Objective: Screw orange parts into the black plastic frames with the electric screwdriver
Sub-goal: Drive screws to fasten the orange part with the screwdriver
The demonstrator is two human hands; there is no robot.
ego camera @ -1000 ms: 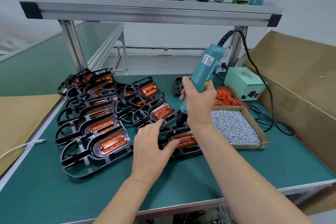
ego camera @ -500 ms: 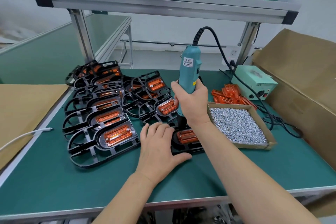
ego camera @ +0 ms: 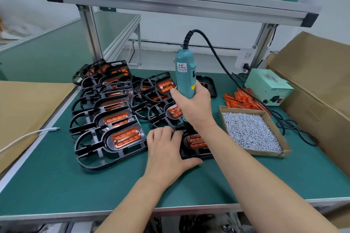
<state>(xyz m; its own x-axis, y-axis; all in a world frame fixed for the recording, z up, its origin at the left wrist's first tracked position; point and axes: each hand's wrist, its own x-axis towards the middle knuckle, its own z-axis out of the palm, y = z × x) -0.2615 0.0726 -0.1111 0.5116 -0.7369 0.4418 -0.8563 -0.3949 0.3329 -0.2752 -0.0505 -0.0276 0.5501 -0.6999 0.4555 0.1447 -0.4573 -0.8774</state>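
At the centre of the frame, our right hand is wrapped tight round the teal electric screwdriver, which stands upright. Its tip is hidden behind the wrist and seems to meet the black frame just below, lower centre, with an orange part seated in it. Our left hand lies on that frame's left end, fingers laid over it and thumb along its near edge, pressing it to the green table. A box of screws sits to the right.

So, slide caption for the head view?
Right hand holds electric screwdriver upright on black frame; left hand steadies it.
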